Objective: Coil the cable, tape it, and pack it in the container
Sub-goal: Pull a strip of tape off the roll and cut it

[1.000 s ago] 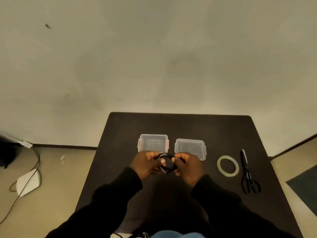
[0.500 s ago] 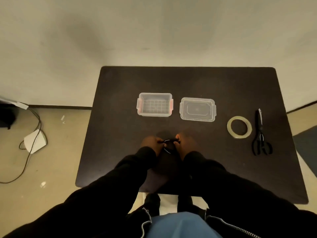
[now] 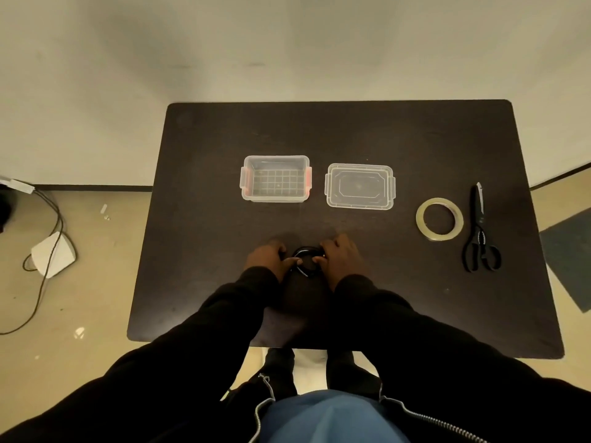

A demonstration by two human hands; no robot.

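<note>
Pinching from both sides, the left hand [image 3: 268, 258] and the right hand [image 3: 339, 256] close their fingertips on a small black coil of cable [image 3: 306, 261], held low over the table [image 3: 204, 219] near its front edge; whether the coil touches the surface cannot be told. The coil sits directly between the two hands, roughly round, so it has no clear long axis.

Taking the coil as the landmark: the tape roll [image 3: 439, 219] lies flat well off to its right and a little farther back, with the scissors [image 3: 479, 231] just beyond the roll, blades pointing away. The right hand is plainly the nearer one to both. The open container [image 3: 275, 179] stands straight behind the coil, slightly left, and its lid [image 3: 359, 186] lies behind, slightly right.

Judging by this, taping comes next: the left hand would need to keep the loops pinched alone while the right reaches sideways for the tape.
</note>
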